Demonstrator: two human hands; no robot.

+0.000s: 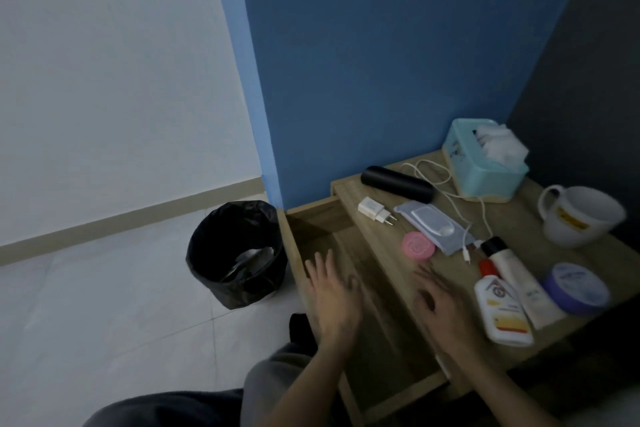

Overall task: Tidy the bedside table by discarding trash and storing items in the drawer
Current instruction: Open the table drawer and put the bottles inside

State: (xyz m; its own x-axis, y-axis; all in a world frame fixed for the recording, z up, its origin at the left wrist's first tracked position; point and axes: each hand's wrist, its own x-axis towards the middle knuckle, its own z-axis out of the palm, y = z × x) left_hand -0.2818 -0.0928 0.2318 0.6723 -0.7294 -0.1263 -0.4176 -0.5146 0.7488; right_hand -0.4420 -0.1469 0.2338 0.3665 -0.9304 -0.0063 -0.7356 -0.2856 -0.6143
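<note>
Head view showed your left hand (332, 295) spread over the open drawer (293, 253), fingers straight and holding nothing. Your right hand (440, 305) was just as open, low over the bedside table (374, 239) near the pink round case (418, 245). The sound move was to pinch that case by its rim, lift it clear of the white cable (466, 253), and lay it flat in the drawer.

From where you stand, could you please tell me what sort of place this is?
Likely a bedroom corner: a light wooden bedside table with its drawer pulled open, carrying a teal plastic tissue box, a white lotion bottle with a red cap and a white plug charger.
</note>
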